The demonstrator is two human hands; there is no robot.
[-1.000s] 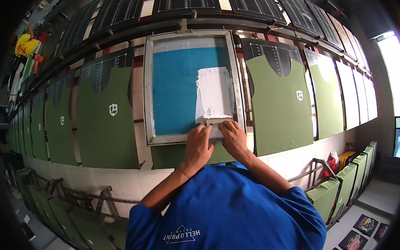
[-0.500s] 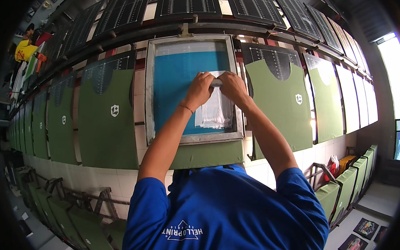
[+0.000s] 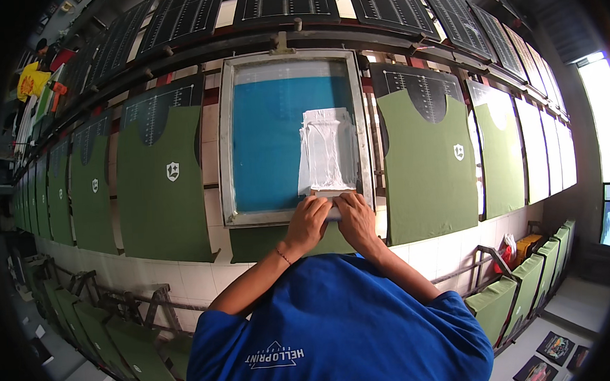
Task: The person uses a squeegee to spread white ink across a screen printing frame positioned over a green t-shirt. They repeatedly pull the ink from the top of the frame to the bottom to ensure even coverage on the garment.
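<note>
Both hands press a white squeegee bar on a metal-framed blue mesh screen (image 3: pixel 269 144).
Left hand (image 3: pixel 308 223) and right hand (image 3: pixel 356 219) each hold a closed grip on the bar (image 3: pixel 333 201), its long axis lying left-right.

Long white-tiled printing table (image 3: pixel 207 276), running left to right along a row of dark pallet boards (image 3: pixel 153 108). Flat green garment panels lie side by side on it, among them a left green panel (image 3: pixel 162 197) and a right green panel (image 3: pixel 427 178), each bearing a small white shield mark. Between them an aluminium-framed screen (image 3: pixel 227 146) with blue mesh rests on another green panel.
</note>
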